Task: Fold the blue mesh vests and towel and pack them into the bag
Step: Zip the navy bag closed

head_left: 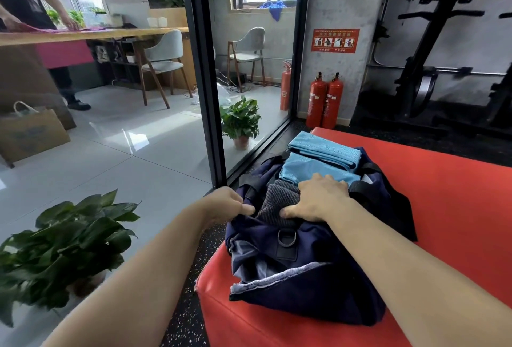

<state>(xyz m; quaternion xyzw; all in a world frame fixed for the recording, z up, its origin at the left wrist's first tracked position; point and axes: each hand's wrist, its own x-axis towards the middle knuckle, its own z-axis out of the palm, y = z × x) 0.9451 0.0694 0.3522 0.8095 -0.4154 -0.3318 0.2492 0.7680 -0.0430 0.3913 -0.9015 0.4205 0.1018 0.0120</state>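
Left hand point(230, 205) pinches the rim of the bag point(304, 277); right hand point(321, 199) presses flat on the grey towel point(277, 199) inside.

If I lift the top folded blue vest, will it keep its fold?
Probably not: the top folded vest looks thin and floppy, so lifted by one edge it would likely droop open. It seems light. Lying across the far end of the bag, it may slide when pushed.

A person's left hand point(230, 204) grips the rim of an open navy bag point(304, 269) on a red padded table point(443, 208). The right hand point(321, 198) presses flat on a grey towel point(277, 199) inside, beside folded blue mesh vests point(324, 156).
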